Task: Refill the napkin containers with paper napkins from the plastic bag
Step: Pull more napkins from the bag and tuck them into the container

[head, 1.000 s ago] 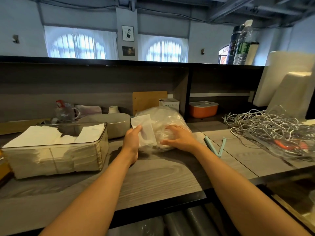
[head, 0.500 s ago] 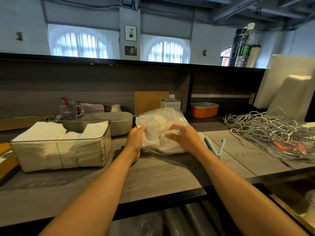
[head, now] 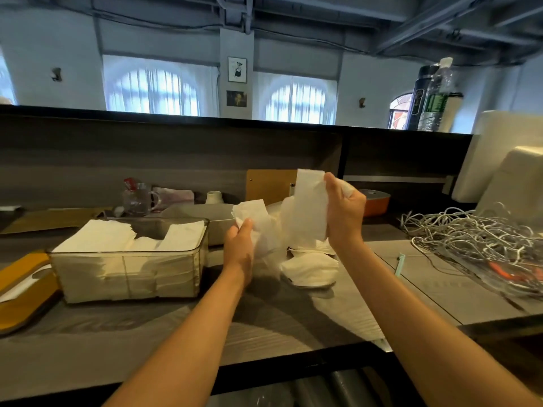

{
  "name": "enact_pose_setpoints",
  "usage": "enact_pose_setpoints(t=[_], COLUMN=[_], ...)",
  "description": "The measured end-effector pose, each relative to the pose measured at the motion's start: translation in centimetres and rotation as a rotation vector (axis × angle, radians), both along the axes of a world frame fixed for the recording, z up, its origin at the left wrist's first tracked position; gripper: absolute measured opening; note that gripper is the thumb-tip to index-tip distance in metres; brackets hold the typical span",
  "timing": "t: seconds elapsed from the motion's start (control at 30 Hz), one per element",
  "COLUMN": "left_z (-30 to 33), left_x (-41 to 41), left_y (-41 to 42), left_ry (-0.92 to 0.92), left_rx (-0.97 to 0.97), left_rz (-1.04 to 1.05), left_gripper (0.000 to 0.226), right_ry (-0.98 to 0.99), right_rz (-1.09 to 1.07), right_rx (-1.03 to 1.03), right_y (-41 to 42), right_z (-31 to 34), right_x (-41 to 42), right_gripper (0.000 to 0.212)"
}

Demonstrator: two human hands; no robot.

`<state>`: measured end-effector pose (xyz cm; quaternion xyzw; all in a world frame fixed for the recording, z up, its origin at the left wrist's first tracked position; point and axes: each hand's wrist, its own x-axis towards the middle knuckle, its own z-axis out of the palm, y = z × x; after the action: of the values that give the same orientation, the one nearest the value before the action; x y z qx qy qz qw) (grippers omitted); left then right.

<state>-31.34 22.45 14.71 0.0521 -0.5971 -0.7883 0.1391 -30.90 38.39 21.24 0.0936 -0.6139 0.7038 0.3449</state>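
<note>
1. Refilling under way, judged partly done. Napkin container (head: 129, 259), clear plastic, stands on the counter (head: 147, 327) at left; it holds white folded napkins (head: 97, 239) in stacks reaching its rim on the left side, with a lower gap near the middle-back. Room remains there, so more filling appears needed.
2. Plastic bag (head: 308, 268), translucent, lies on the counter just right of the container and between the two forearms; white napkins show through it, so supply is not used up. Its mouth cannot be made out clearly.
3. Left hand (head: 239, 245): raised above the counter beside the container's right end, thumb up, fingers curled round a small bunch of white napkins (head: 249, 215) that fans upward from the grip.
4. Right hand (head: 343, 212): held higher than the left, above the bag, fingers and thumb closed on a long white napkin strip (head: 308, 207) that hangs down from the grip toward the bag. Some crumpled white material sits inside the fist; whether paper or bag film cannot be told.
5. Both forearms extend forward from the lower frame edge, converging over the bag; neither hand touches the container.
6. Remaining, as judged: carry the held napkins across to the container, set them into the low spot, repeat from the bag. Only one container is in view; any others cannot be assessed.
7. Also present: tangled white cord (head: 470, 236) at right, orange lidded box (head: 377, 201) behind the right hand, glass mug (head: 138, 199) behind the container.
</note>
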Motion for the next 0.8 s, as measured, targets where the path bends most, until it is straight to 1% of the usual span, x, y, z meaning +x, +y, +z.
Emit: enact_pose_setpoints(t=[0.07,0.1,0.2,0.27,0.33,0.43,0.5,0.57,0.6,0.63,0.7,0.77,0.8], left_z=[0.3,0.5,0.4,0.3,0.4,1.0,1.3,1.4,1.4,1.4,1.2,1.0,1.0], left_x=[0.3,0.5,0.5,0.6,0.5,0.6,0.5,0.6,0.8,0.9,1.2,1.3,1.5], left_y=[-0.1,-0.2,-0.8,-1.0,-1.2,-0.9,-1.0,-1.1,-1.2,-1.2,-1.5,-1.6,-1.5], left_ry=[-0.017,-0.025,-0.007,-0.064,-0.105,-0.139,-0.158,-0.133,-0.104,-0.061,-0.025,-0.041,-0.036], left_rx=[0.114,0.182,0.306,0.331,0.356,0.263,0.28,0.273,0.289,0.354,0.438,0.361,0.288], left_rz=[-0.051,-0.07,-0.163,-0.159,-0.159,-0.123,-0.096,-0.12,-0.16,-0.224,-0.35,-0.429,-0.453], left_gripper=[0.02,0.021,0.036,0.037,0.036,0.032,0.036,0.041,0.041,0.041,0.047,0.06,0.062], right_ry=[-0.089,-0.175,-0.511,-0.639,-0.666,-0.572,-0.52,-0.515,-0.525,-0.531,-0.553,-0.59,-0.617], right_rz=[0.117,0.19,0.325,0.4,0.474,0.627,0.681,0.631,0.55,0.446,0.278,0.198,0.177], right_rx=[-0.041,-0.057,-0.03,0.014,0.006,-0.09,-0.14,-0.117,-0.071,-0.016,0.038,0.01,-0.012], right_y=[-1.5,-2.3,-3.7,-3.9,-3.9,-3.8,-4.0,-4.6,-5.0,-5.4,-6.0,-6.1,-5.9], right_z=[1.5,2.0,2.3,1.8,1.2,1.7,2.8,3.8,4.1,4.1,3.4,1.8,1.0], right_x=[0.0,-0.1,-0.8,-1.0,-1.1,-0.7,-0.6,-0.5,-0.5,-0.8,-1.7,-2.9,-3.2], right_gripper=[0.014,0.02,0.04,0.048,0.053,0.055,0.054,0.05,0.046,0.043,0.048,0.051,0.051])
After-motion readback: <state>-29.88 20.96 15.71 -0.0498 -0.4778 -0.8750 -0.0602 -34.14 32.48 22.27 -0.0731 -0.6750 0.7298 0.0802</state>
